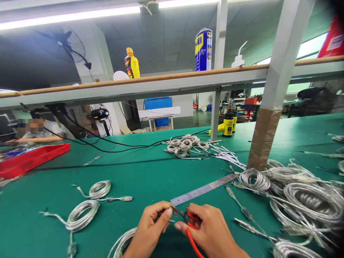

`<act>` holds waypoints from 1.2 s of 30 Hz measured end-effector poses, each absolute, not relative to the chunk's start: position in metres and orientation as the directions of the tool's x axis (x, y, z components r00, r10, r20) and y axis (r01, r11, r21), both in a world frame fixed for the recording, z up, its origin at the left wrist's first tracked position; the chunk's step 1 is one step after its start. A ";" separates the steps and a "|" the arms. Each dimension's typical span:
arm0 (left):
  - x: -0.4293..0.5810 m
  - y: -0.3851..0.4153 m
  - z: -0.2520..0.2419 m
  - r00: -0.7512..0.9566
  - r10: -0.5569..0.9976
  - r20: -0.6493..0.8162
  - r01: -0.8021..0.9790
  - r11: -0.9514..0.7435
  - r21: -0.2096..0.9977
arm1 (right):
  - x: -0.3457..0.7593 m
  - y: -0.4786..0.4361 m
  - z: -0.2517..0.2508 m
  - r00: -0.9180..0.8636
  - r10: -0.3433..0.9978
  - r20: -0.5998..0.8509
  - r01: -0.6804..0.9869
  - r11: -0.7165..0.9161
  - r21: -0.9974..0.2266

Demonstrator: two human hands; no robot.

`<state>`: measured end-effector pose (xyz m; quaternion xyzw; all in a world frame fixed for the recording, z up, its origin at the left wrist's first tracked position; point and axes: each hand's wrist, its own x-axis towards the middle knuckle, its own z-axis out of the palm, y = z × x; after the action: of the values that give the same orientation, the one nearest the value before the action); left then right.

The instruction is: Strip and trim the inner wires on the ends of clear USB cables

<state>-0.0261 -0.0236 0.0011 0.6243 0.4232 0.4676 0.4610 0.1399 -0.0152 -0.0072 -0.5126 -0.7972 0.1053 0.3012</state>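
Note:
My right hand (208,225) is closed round a pair of scissors (194,238) with red loop handles. Their metal blades point left, toward the fingertips of my left hand (152,224). My left hand pinches the end of a cable, with thin wire ends showing beside the blades; most of that end is hidden by the fingers. A coil of clear-jacketed silvery cable (124,242) lies just left of my left wrist, partly covered by it. Beyond both hands a steel ruler (202,190) lies slantwise on the green table (145,179).
Two coiled USB cables (82,215) lie at left. A big pile of cable coils (306,193) fills the right, around a taped post (264,139). Farther back are more coils (185,145), a yellow heat gun (228,123) and a red tray (34,159). A person sits at far left.

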 end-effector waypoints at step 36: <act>-0.027 -0.020 0.010 0.124 0.966 0.229 0.131 -0.245 0.961 | 0.139 -0.014 -0.004 -0.272 0.882 0.386 0.770 0.440 -0.463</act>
<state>-0.0272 -0.0201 0.0098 0.6175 0.4441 0.4909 0.4248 0.1387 -0.0144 -0.0041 -0.5210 -0.7923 0.0921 0.3039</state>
